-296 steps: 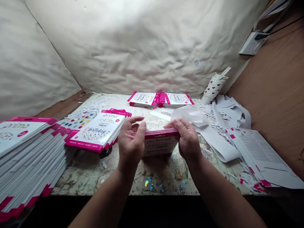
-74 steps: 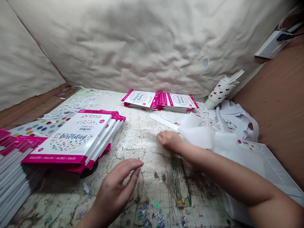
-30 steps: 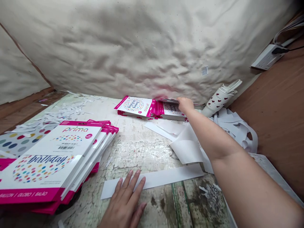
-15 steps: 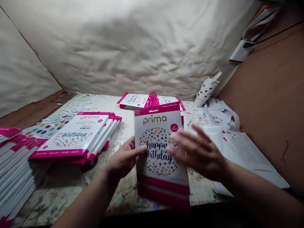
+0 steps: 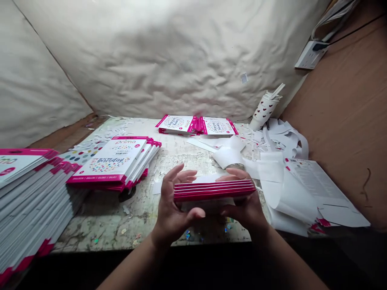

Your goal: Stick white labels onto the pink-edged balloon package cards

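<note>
Between my two hands is a small stack of balloon packets, its pink edges turned up toward me. My left hand grips the stack's left end, thumb on the near side and fingers behind. At the right end my right hand holds it the same way. The stack is above the worktable, near its front edge. The packets' printed faces are hidden from this angle. Just left of my hands, more packets lie in a fanned pile marked "birthday".
A tall stack of packets stands at the far left. Two packet piles lie at the back. White paper strips and a backing sheet cover the right side. Behind them stands a heart-patterned tumbler, below a wall socket.
The upright "happy birthday" packet face has turned out of sight, leaving the stack edge-on. My right hand, blurred and spread before, has closed on the right end. White strips now show beyond my hands.
</note>
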Demonstrator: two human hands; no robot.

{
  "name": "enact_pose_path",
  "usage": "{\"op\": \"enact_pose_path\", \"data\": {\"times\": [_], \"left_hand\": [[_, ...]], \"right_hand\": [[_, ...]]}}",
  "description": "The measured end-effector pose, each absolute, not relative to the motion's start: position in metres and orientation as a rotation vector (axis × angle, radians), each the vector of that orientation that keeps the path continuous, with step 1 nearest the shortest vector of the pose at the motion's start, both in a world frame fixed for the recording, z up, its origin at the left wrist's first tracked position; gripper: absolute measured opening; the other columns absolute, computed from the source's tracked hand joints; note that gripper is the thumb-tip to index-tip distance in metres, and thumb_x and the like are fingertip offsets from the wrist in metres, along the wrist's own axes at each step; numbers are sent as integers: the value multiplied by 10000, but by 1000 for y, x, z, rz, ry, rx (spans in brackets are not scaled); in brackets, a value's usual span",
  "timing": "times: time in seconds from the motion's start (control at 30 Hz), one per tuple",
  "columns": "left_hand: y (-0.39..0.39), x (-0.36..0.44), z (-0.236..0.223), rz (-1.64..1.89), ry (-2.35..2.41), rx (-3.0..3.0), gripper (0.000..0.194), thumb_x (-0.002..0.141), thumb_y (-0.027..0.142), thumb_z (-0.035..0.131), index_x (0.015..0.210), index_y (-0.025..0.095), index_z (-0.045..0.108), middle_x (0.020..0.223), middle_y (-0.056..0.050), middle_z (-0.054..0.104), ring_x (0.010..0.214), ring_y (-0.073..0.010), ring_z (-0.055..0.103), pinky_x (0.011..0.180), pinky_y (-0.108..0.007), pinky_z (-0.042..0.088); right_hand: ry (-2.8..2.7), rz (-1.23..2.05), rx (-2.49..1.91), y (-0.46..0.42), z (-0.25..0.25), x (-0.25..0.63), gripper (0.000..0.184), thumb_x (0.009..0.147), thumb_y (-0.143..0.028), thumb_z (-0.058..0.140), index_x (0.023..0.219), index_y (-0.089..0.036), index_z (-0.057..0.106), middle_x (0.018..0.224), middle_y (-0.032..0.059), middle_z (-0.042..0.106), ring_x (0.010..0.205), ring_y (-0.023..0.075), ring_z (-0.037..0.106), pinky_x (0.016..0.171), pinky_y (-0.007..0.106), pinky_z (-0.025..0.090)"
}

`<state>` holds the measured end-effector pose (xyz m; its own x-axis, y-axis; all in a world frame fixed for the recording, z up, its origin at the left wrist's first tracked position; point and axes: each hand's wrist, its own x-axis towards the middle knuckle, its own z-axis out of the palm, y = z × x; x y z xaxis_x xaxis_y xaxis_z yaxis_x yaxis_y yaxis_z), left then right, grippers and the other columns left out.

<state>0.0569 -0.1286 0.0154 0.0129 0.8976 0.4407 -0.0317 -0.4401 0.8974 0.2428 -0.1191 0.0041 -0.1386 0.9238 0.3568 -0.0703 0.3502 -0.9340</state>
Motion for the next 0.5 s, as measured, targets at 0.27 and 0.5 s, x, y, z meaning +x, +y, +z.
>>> {"op": "enact_pose_path", "data": {"times": [0.27,0.5], "left_hand": [[-132,50,2,1306,971,1468,247,667,218,757,872,184,623,823,-26,677,732,-170,641,679,-279,521],[-126,53,-1,1249,1021,1397,180,686,307,738,755,161,658,720,-33,680,683,-192,641,636,-295,528]], "right_hand": [[-1365,1008,-924,-123,-15,243,455,622,-214,791,996,-289,543,866,9,615,705,194,611,606,320,536],[-1446,1140,-1010,-131,-39,255,221,682,-238,743,884,-267,657,772,27,689,678,233,650,635,359,543]]}}
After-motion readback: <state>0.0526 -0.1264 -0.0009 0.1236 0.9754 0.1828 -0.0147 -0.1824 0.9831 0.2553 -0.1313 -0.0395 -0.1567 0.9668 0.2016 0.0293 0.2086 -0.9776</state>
